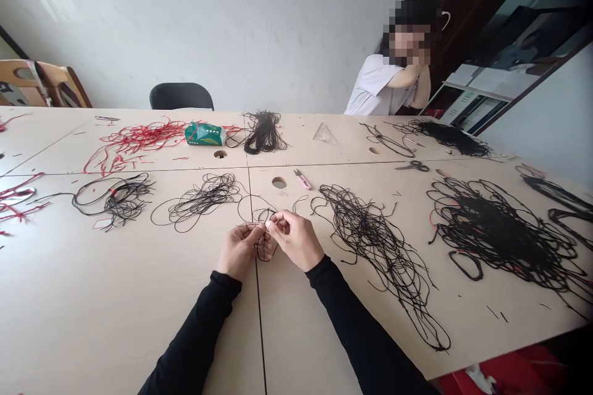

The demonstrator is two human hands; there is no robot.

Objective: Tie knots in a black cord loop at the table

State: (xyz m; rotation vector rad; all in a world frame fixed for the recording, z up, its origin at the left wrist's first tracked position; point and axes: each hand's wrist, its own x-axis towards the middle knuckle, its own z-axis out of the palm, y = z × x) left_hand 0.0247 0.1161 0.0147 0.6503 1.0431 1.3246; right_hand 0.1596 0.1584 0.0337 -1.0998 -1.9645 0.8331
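Observation:
Both of my hands meet over the seam in the middle of the table, working on thin black cord that loops beneath the fingers. My left hand is closed, its thumb and fingers pinching the cord. My right hand pinches the same cord from the other side, thumb against forefinger. Fine details between the fingertips are too small to make out. Just beyond my left hand lies a loose bundle of thin black cord. A larger tangle of knotted black cords spreads to the right of my right hand.
Pink-handled thread snips lie beyond my hands, near a round table hole. Farther off are black scissors, red cords, a green packet and a clear triangular piece. A person sits across the table.

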